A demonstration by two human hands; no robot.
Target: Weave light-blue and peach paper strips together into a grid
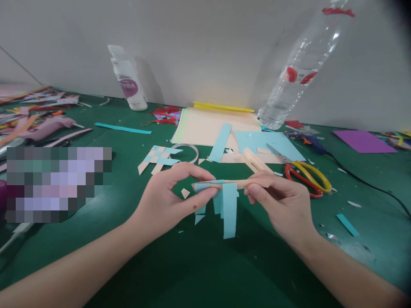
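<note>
Between my two hands is a piece of woven paper strips [230,209], peach and light blue, seen nearly edge-on with blue ends hanging down. My left hand [175,192] pinches its left part between thumb and index finger. My right hand [279,201] is closed on the peach strip ends [242,185] at its right side. Beyond my left hand, a flat woven piece [157,157] of peach and blue strips lies on the table, partly over a roll of clear tape [196,150]. Scissors [302,173] with red and yellow handles lie past my right hand.
Peach paper sheets [199,124], a blue sheet [257,140] and a blue strip [221,143] lie ahead. A white bottle [130,85] and a tall clear bottle [295,77] stand by the wall. A glue gun [316,143] trails a black cord at right. Paper strips [48,100] crowd the left.
</note>
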